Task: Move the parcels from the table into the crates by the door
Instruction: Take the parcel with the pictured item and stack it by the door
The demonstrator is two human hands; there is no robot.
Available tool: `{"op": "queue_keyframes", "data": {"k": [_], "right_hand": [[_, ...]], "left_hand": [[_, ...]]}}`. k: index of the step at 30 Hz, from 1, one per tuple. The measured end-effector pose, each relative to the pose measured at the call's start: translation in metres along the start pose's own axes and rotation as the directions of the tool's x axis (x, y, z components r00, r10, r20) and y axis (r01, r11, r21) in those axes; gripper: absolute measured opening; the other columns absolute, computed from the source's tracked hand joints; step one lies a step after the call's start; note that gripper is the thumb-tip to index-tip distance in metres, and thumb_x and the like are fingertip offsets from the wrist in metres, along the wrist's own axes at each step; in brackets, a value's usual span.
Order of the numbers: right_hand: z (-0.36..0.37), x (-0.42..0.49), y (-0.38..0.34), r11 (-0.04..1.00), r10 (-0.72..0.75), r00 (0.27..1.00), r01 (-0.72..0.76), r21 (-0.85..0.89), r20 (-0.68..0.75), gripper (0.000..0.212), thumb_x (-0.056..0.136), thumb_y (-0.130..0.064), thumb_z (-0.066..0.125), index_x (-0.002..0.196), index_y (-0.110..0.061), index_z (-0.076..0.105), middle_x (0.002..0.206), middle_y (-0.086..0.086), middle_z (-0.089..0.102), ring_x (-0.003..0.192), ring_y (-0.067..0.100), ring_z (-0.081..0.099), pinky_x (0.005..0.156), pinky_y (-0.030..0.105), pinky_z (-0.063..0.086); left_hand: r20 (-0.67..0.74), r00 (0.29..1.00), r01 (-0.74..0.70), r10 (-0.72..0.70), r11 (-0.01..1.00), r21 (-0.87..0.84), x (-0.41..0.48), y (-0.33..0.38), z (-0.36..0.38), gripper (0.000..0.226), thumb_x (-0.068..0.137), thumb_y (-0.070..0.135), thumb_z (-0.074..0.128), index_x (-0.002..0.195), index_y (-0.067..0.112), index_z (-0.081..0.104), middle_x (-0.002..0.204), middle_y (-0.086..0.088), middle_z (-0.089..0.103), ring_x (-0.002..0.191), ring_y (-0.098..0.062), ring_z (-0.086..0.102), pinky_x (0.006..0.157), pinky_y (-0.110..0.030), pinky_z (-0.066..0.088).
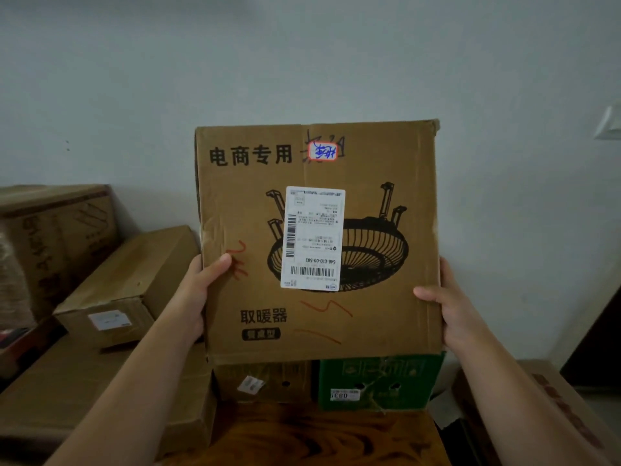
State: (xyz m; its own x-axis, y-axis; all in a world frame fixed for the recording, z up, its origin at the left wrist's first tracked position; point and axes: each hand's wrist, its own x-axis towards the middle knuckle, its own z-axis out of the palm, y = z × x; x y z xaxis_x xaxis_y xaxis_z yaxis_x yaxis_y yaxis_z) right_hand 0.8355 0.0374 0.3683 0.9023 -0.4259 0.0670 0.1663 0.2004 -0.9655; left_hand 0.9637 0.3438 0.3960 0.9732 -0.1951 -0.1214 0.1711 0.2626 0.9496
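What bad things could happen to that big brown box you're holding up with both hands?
The large brown cardboard box with the white shipping label is pinched only at its side edges by the left hand and right hand, nothing visibly under it, so it might slip. If it drops, it could land on the green cardboard box below. Held this high, it also blocks the view ahead, so tripping seems possible.
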Motion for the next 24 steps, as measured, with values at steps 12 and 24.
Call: {"op": "queue_keyframes", "data": {"k": [12, 24], "right_hand": [[-0.009, -0.02, 0.001, 0.987, -0.145, 0.989, 0.144, 0.074, 0.02, 0.067, 0.059, -0.006, 0.059, 0.121, -0.03, 0.049, 0.109, 0.002, 0.065, 0.096, 0.024, 0.065, 0.065, 0.038, 0.059], [0.0, -0.019, -0.011, 0.974, 0.03, 0.979, -0.073, -0.212, -0.2, 0.087, 0.064, -0.06, 0.063, 0.137, -0.02, 0.037, 0.121, 0.004, 0.056, 0.105, 0.023, 0.055, 0.089, 0.045, 0.046]], "left_hand": [[0.083, 0.987, -0.138, 0.139, 0.99, -0.028, -0.017, 0.008, -0.006, 0.051, 0.057, 0.022, 0.078, 0.097, 0.034, 0.049, 0.105, -0.009, 0.063, 0.088, -0.028, 0.063, 0.066, -0.04, 0.05], [0.087, 0.995, 0.042, -0.044, 0.999, 0.023, -0.002, 0.01, 0.016, 0.017, 0.092, 0.031, 0.056, 0.091, 0.015, 0.061, 0.066, -0.004, 0.072, 0.078, -0.028, 0.063, 0.066, -0.037, 0.048]]}}
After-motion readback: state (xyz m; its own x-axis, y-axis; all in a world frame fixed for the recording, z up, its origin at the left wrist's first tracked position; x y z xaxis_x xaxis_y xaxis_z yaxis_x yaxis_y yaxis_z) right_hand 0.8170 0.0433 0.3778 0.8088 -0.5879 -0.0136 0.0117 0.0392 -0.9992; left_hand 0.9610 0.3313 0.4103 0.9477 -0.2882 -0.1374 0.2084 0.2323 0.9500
